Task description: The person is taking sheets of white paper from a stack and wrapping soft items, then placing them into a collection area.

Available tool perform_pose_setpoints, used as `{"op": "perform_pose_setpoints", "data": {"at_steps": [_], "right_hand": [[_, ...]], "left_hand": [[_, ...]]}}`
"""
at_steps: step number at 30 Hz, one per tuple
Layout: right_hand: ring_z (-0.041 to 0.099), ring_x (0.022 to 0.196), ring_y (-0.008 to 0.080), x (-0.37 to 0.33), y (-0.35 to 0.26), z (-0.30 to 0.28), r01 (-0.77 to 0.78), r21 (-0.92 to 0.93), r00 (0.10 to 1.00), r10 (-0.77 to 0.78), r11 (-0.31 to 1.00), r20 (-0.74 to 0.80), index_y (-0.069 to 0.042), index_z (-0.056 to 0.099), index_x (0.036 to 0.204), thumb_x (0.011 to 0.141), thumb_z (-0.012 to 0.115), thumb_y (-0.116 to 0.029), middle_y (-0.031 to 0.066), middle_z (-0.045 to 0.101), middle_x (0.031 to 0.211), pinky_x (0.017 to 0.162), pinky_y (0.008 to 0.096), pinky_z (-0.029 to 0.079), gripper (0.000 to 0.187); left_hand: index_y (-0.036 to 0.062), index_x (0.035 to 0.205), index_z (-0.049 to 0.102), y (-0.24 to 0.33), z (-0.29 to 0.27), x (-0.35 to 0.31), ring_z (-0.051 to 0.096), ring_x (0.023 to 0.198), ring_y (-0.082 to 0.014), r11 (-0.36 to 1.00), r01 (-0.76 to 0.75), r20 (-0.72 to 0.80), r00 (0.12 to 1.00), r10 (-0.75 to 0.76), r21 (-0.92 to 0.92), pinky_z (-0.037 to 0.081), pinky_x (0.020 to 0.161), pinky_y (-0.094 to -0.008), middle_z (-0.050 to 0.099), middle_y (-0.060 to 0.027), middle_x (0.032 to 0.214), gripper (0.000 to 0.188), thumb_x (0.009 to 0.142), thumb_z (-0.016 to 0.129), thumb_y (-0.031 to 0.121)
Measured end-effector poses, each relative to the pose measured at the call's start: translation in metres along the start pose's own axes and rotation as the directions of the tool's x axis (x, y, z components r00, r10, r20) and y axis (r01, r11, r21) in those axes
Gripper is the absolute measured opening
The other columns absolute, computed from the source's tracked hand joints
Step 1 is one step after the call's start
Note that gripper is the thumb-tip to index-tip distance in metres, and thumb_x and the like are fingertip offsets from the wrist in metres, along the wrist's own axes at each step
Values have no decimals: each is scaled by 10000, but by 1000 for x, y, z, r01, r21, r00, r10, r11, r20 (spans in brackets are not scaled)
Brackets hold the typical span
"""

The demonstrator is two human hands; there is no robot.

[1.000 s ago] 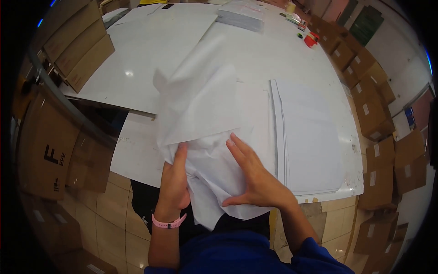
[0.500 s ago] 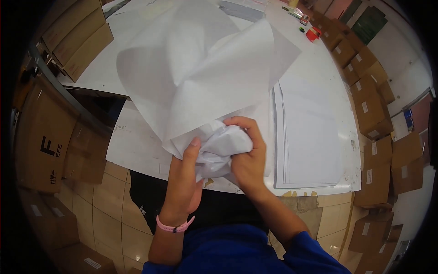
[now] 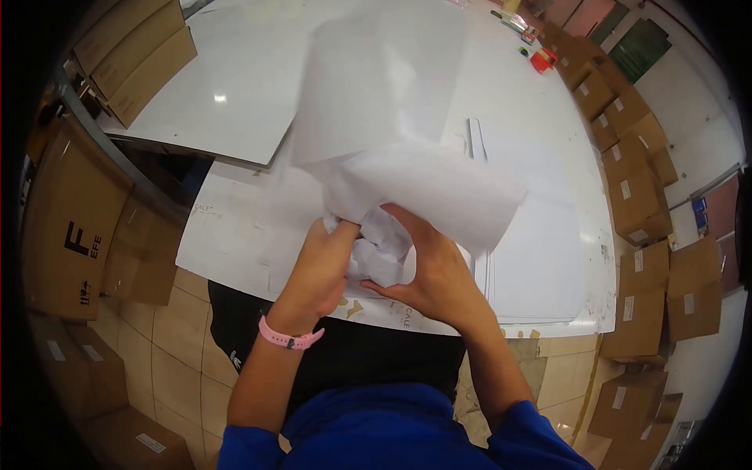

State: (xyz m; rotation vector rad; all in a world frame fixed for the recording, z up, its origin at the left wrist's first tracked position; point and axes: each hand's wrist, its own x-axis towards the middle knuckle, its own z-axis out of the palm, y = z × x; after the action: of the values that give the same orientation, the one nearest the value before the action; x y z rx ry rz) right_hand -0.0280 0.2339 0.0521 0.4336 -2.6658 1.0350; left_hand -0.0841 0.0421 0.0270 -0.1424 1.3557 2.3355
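A large sheet of thin white paper (image 3: 384,86) is bunched into a crumpled wad at its near end, while the rest fans up and away over the table. From the left, my left hand (image 3: 319,262) is closed on the crumpled paper, its fingertips tucked into the folds. My right hand (image 3: 435,274) curves round the wad's right side, thumb below and fingers above, partly hidden by the paper. Just right of my hands lies a stack of white paper sheets (image 3: 536,251), overlapped by a loose flap of the held sheet.
Both stand on a white table (image 3: 211,102) with a raised board at the left. Brown cartons (image 3: 149,70) are stacked at far left, and more boxes (image 3: 638,196) line the right wall. A red tape dispenser (image 3: 542,60) sits at the far right.
The spread sheet has drawn in and narrowed, with a flap swinging right over the stack. My left hand has turned into the wad; my right hand has shifted slightly right.
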Motion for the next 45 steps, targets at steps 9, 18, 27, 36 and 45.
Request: {"op": "perform_pose_setpoints", "data": {"at_steps": [9, 18, 27, 36, 45], "right_hand": [[798, 1191, 479, 28, 28, 3, 66, 182, 991, -43, 981, -130, -105, 655, 1568, 802, 985, -25, 271, 808, 1300, 1004, 489, 644, 838], [777, 1138, 415, 39, 43, 16, 10, 39, 980, -2, 999, -197, -66, 776, 1367, 792, 974, 5, 208, 800, 1272, 978, 469, 626, 612], [733, 1166, 523, 59, 57, 21, -53, 89, 991, 63, 995, -121, -71, 752, 1409, 793, 932, 24, 290, 757, 1332, 1008, 521, 599, 648], [696, 1302, 469, 29, 24, 36, -33, -78, 974, 15, 996, -226, -99, 742, 1397, 804, 908, 39, 241, 715, 1397, 1073, 514, 595, 631], [710, 1292, 461, 0, 42, 76, -49, -176, 988, 22, 983, -151, -90, 766, 1341, 782, 888, 8, 226, 741, 1416, 1093, 525, 588, 581]], "left_hand": [[22, 1656, 528, 49, 5, 6, 626, 1475, -237, 997, 53, 225, 972, -64, 57, 518, 1246, -460, 649, -136, 1583, 530, 1219, 645, 298], [67, 1252, 831, 33, -92, 10, 710, 1256, -333, 101, -560, 515, 808, 285, 823, 570, 1115, -435, 727, -117, 1282, 266, 988, 859, 53], [58, 1146, 884, 33, -100, 34, 734, 1084, -285, 115, -553, 515, 821, 246, 825, 611, 948, -391, 743, -83, 1153, 198, 951, 905, 88], [24, 1064, 839, 24, -102, 36, 749, 1074, -306, 94, -588, 514, 764, 390, 804, 617, 943, -409, 747, -97, 1130, 130, 952, 896, 52], [42, 1075, 815, 36, -111, 4, 734, 1192, -332, 127, -676, 614, 720, 323, 726, 621, 1001, -427, 770, -103, 1277, 235, 884, 946, 77]]}}
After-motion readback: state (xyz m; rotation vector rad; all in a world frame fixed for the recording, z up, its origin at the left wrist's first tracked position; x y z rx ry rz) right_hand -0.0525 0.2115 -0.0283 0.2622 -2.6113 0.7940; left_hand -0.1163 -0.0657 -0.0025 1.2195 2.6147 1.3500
